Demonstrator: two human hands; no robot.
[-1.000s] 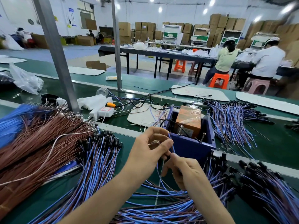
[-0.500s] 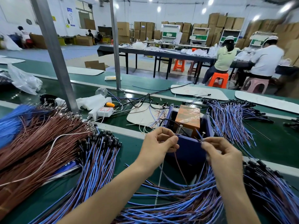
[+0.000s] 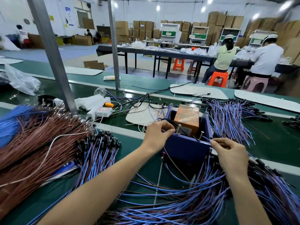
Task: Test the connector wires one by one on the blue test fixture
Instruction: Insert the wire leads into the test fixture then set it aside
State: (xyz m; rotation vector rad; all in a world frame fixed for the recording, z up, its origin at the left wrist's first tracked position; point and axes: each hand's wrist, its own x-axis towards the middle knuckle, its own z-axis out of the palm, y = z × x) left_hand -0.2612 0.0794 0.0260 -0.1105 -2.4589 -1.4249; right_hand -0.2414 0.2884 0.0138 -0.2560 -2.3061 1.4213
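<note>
The blue test fixture (image 3: 186, 148) is an open box on the green bench with an orange block (image 3: 186, 117) inside and two metal pins along its front edge. My left hand (image 3: 156, 135) pinches one end of a blue and brown connector wire (image 3: 207, 139) at the left pin. My right hand (image 3: 230, 153) pinches the wire's other end beside the right pin. A small red light (image 3: 163, 153) glows at the fixture's front left corner. Below both hands spreads a heap of blue and brown connector wires (image 3: 186, 202).
A second heap of the same wires (image 3: 97, 153) lies left, with brown wires (image 3: 35, 143) and blue wires (image 3: 11, 120) beyond. More connector wires (image 3: 227, 117) fan out right of the fixture. A grey post (image 3: 53, 57), a white power strip (image 3: 103, 111) and white cards sit behind. Two people sit at a far table.
My hands met in front of the fixture, then spread apart. My right hand carried its wire end right and up to the right pin, my left went to the left pin. The red light now glows.
</note>
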